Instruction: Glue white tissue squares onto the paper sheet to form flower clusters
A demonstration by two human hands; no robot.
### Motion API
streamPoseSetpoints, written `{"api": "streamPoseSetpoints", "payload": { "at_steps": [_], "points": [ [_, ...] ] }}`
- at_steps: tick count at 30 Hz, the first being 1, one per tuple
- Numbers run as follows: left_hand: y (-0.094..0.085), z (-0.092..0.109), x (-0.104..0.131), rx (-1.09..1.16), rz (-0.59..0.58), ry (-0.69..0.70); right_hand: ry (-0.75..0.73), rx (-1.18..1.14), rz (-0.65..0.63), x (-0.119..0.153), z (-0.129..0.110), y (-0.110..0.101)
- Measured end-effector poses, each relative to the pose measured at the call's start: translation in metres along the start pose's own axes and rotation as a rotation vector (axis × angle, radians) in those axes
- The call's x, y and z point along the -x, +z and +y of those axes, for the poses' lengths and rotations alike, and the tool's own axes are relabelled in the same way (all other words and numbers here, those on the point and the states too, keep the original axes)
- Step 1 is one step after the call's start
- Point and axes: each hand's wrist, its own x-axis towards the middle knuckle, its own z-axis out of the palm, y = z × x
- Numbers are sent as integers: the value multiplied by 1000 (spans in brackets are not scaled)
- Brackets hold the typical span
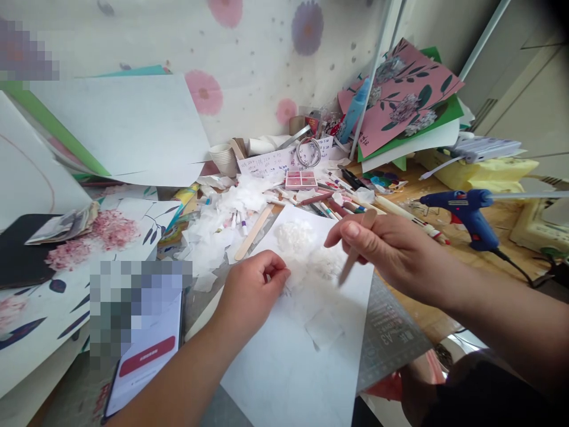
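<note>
My right hand (377, 240) grips a wooden craft stick (351, 264), its lower end angled down over the paper and slightly blurred. The fingertips of my left hand (255, 284) are pinched together beside the thin white tissue; what lies between them, if anything, is hidden. Beneath both hands lies a white sheet of paper (293, 367). A fluffy white tissue flower (294, 236) rests on its upper part, with a looser, greyish-white tuft (326, 265) to the right of it. Nearer me is a small square of tissue paper (325, 329).
A grey cutting mat (391, 338) lies under the sheet. Left are a phone (151, 344) and a flower picture (128, 228). Behind are a tissue scrap pile (240, 198), another wooden stick (254, 232) and several markers. A blue glue gun (475, 213) with its cord stands right.
</note>
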Motion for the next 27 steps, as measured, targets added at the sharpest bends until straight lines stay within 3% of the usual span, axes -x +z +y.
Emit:
{"api": "streamPoseSetpoints", "payload": {
  "at_steps": [6,16,22,27],
  "points": [
    [0,1,-1,-23,14,18,-77,25,-55,2,2,21],
    [-6,-7,2,-94,19,73,-87,121,-143,-1,12,37],
    [-8,-11,6,-258,65,217,-111,149,-151,-1,15,42],
    [-8,-13,9,-341,35,315,-119,115,-137,0,18,45]
  ]
}}
